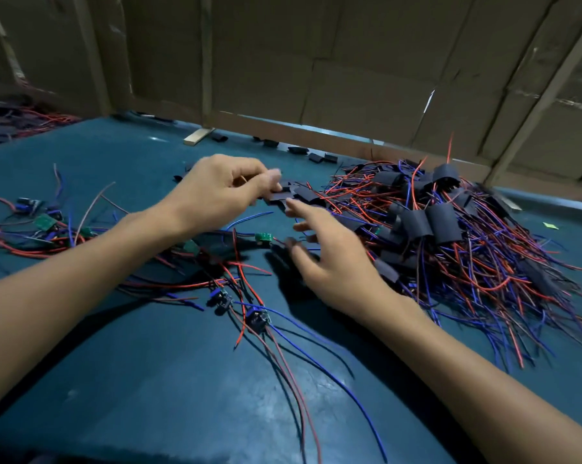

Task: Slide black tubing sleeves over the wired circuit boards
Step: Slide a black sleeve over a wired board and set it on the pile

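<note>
While pinching sleeve (277, 197): left hand (220, 187)

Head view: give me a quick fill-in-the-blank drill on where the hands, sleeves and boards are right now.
1. The left hand pinches a black tubing sleeve between thumb and ____.
2. The right hand holds nothing; its fingers are ____.
3. The big pile of sleeved boards with red and blue wires lies on the person's ____ side.
4. The bare green circuit board lies on the ____ mat.

Missing words: fingers; spread open; right; blue
</note>
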Demonstrator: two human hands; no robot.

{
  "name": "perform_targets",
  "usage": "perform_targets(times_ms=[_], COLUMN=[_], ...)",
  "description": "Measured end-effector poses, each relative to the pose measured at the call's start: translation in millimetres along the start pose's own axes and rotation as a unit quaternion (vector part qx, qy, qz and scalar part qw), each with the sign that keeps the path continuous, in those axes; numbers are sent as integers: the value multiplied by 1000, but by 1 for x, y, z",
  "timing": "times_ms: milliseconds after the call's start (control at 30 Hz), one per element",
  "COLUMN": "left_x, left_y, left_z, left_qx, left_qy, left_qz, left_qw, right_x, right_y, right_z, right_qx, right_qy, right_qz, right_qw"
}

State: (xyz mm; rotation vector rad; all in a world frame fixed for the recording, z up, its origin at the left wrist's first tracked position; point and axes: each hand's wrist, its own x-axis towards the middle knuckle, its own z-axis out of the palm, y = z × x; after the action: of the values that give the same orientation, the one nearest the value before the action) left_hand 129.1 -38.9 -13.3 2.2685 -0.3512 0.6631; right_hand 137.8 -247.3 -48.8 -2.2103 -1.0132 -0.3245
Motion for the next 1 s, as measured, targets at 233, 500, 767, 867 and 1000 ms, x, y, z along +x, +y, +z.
perform_targets(times_ms=[233, 500, 767, 867, 1000], left_x=[5, 65, 89, 94, 102], left_y=[-47, -42, -34, -34, -31], left_z=[-1, 23, 56, 56, 56], left_qx=[151, 232, 305, 302, 313], left_qy=[-15, -158, -244, -239, -257], left_qz=[-73, -7, -48, -77, -95], left_qw=[986, 960, 919, 920, 910], right_x=[4, -9, -13, -15, -16], right_y=[-3, -11, -17, -16, -14], right_z=[-1, -39, -41, -40, -34], right_qx=[-71, -82, -249, -308, -282], right_qy=[-69, -107, -154, -167, -203], right_qz=[-31, 15, 0, -32, -51], right_qw=[995, 991, 956, 936, 936])
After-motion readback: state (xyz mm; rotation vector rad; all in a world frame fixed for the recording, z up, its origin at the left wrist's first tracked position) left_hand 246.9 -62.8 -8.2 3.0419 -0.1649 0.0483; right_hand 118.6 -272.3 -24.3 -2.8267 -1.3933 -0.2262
